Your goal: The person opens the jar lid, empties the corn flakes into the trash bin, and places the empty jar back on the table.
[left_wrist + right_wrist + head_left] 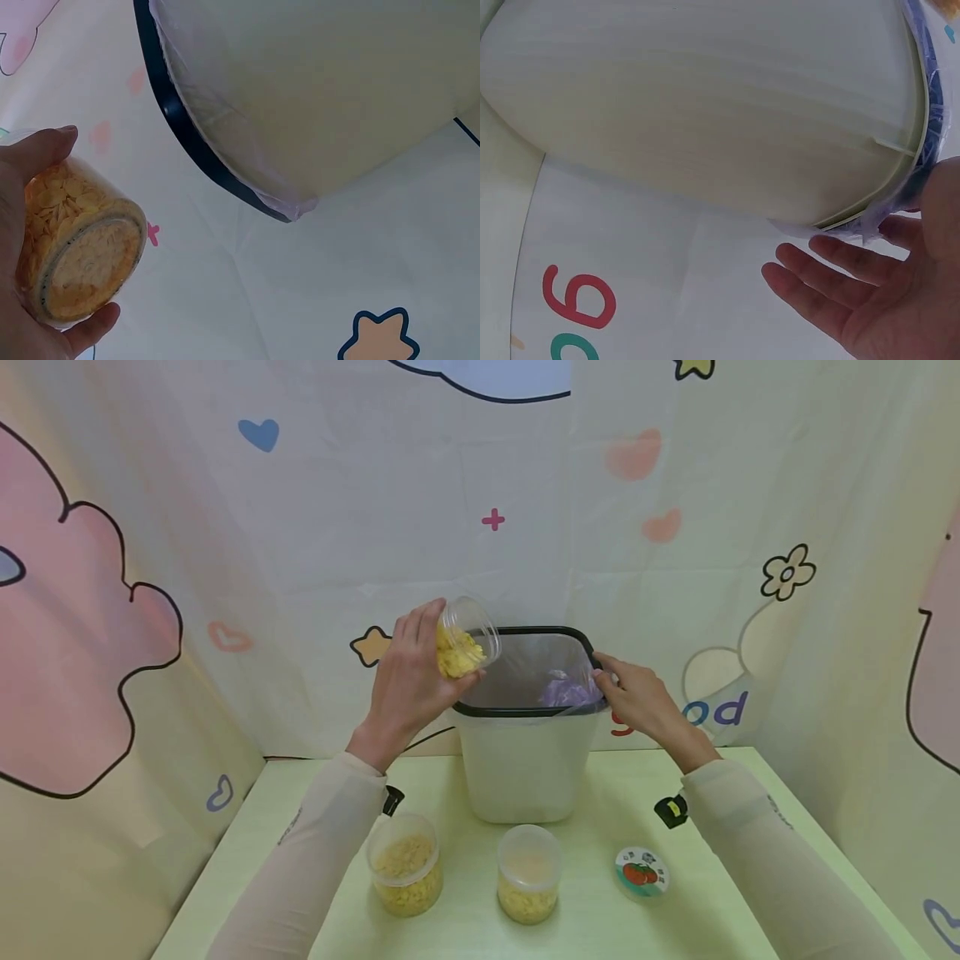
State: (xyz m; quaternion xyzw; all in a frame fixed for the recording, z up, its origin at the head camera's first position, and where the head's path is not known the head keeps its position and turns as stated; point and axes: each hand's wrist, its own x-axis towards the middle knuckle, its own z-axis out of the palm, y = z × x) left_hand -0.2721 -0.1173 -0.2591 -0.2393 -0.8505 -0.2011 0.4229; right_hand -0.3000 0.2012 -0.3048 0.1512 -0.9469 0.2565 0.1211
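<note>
On a table stands a bin, its black rim pinched by the right hand. The left hand grips a tilted tub near the rim. 2 upright tubs and 1 round lid sit in front.

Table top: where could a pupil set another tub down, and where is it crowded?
The table is bare right of the bin, behind the tomato-printed disc; a narrower gap lies between the left tub and the middle tub. It looks crowded at the left tub, with the left sleeve close beside it in the head view.
</note>
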